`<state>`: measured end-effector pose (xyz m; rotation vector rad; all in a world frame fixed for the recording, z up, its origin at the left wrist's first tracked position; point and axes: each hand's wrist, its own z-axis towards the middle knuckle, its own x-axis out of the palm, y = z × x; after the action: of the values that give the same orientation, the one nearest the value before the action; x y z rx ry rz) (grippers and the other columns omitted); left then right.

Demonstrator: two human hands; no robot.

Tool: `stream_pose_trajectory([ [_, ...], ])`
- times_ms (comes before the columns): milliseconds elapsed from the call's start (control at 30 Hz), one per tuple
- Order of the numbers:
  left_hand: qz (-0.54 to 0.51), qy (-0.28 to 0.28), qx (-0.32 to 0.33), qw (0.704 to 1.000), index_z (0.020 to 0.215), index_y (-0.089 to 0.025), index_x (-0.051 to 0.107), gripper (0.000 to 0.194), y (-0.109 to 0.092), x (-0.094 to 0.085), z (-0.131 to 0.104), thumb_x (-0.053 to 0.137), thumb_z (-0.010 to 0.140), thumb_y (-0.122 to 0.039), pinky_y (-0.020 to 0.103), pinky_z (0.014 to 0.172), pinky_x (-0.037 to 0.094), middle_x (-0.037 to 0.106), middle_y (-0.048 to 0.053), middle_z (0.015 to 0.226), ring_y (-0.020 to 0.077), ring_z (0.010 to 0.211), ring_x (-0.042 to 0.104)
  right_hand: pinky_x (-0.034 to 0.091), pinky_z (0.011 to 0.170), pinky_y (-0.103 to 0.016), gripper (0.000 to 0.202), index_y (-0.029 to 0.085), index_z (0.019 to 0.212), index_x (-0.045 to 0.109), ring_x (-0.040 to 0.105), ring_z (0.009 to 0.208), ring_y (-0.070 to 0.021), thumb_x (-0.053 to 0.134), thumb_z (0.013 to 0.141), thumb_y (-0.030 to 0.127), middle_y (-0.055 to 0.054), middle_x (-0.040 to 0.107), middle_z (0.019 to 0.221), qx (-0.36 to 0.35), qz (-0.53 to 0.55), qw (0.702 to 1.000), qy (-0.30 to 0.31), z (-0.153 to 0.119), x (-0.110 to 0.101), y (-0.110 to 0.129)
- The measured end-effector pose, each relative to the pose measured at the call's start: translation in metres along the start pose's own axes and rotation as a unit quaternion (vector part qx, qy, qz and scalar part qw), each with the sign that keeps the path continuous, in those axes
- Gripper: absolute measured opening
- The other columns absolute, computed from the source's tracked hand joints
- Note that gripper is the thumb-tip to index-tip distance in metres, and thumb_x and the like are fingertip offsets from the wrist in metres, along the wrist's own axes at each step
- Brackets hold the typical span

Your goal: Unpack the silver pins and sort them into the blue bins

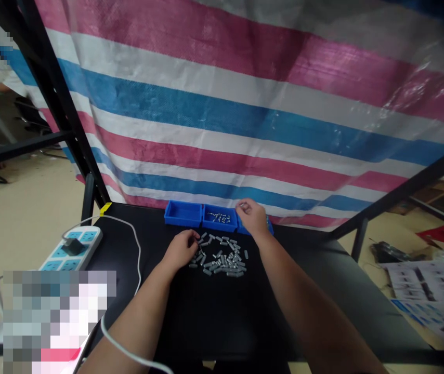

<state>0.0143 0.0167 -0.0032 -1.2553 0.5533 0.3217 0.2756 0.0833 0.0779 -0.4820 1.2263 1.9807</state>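
Hovering at the row of blue trays, the right hand [241, 205] has its fingers bent in close together, the gap between them narrow; whether something tiny sits in that pinch, I cannot tell. Down and to its left we find the left hand [197, 239], fingers curled in at the left edge of the scattered metal pieces [227, 262], and its grip is too small to read. Those little grey pieces lie in a rough ring on the table [214, 317], thickest on the near side, right of the left hand and below the right one, with one loner [246, 254] out at the right edge.

Just beyond, three trays stand in line! The left tray [184, 211] shows its blue floor, the middle tray [219, 225] has small shiny screws [222, 218] in it, and the right tray [271, 228] is partly hidden behind the right hand and wrist. Off to the left, a power strip [94, 240] carries a dark plug [73, 246], a pale cable [139, 254] curving nearby. Behind everything hangs a striped sheet [206, 109], pink, white and blue.
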Motion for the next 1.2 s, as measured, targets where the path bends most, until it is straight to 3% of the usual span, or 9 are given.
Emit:
stream_pose_trajectory([
  [133,0.019,0.009,0.002,1.000,0.098,-0.018,0.068,0.019,-0.002,0.002,0.000,0.057,0.083,-0.015,0.025,0.068,0.042,0.068,0.003,0.085,0.0144,0.073,0.060,0.041,0.053,-0.024,0.023,0.019,0.088,0.064,0.054,0.053,-0.0147,0.057,0.085,0.041,0.001,0.058,0.062,0.028,0.075,0.997,0.011,-0.029,-0.006,-0.015],
  [300,0.049,0.032,0.002,0.998,0.100,-0.020,0.069,0.022,-0.003,0.007,-0.001,0.057,0.083,-0.015,0.026,0.070,0.043,0.069,0.003,0.088,0.0148,0.073,0.060,0.044,0.057,-0.026,0.025,0.020,0.085,0.065,0.053,0.056,-0.0152,0.056,0.086,0.043,0.000,0.057,0.062,0.050,0.074,0.996,0.006,-0.074,-0.010,-0.054],
  [433,0.086,0.039,0.015,0.995,0.099,-0.021,0.070,0.021,-0.009,0.009,-0.001,0.058,0.083,-0.016,0.026,0.070,0.043,0.070,0.003,0.091,0.0155,0.075,0.061,0.042,0.055,-0.026,0.023,0.020,0.084,0.066,0.051,0.055,-0.0147,0.058,0.085,0.041,0.001,0.055,0.061,0.073,0.087,0.992,0.061,-0.090,-0.014,-0.077],
  [600,0.110,0.051,0.020,0.992,0.096,-0.022,0.071,0.019,-0.017,0.012,-0.001,0.057,0.084,-0.017,0.026,0.071,0.042,0.069,0.002,0.087,0.0170,0.080,0.062,0.046,0.062,-0.026,0.017,0.021,0.096,0.067,0.054,0.062,-0.0139,0.057,0.082,0.023,-0.001,0.062,0.080,0.021,0.095,0.985,0.140,-0.089,-0.019,-0.070],
  [767,0.104,0.049,0.013,0.993,0.097,-0.021,0.070,0.018,-0.013,0.014,0.000,0.056,0.085,-0.020,0.026,0.069,0.042,0.068,0.002,0.085,0.0152,0.072,0.060,0.047,0.080,-0.028,0.028,0.025,0.094,0.074,0.060,0.086,-0.0165,0.059,0.077,0.008,-0.004,0.061,0.100,-0.032,0.055,0.977,0.205,-0.093,-0.014,-0.064],
  [1200,0.101,0.029,0.006,0.994,0.097,-0.021,0.068,0.018,-0.008,0.020,0.000,0.056,0.085,-0.025,0.025,0.067,0.043,0.066,0.001,0.081,0.0150,0.070,0.060,0.045,0.076,-0.026,0.016,0.027,0.090,0.074,0.060,0.085,-0.0167,0.068,0.080,0.016,-0.001,0.064,0.089,-0.019,0.025,0.978,0.207,-0.097,0.000,-0.066],
])
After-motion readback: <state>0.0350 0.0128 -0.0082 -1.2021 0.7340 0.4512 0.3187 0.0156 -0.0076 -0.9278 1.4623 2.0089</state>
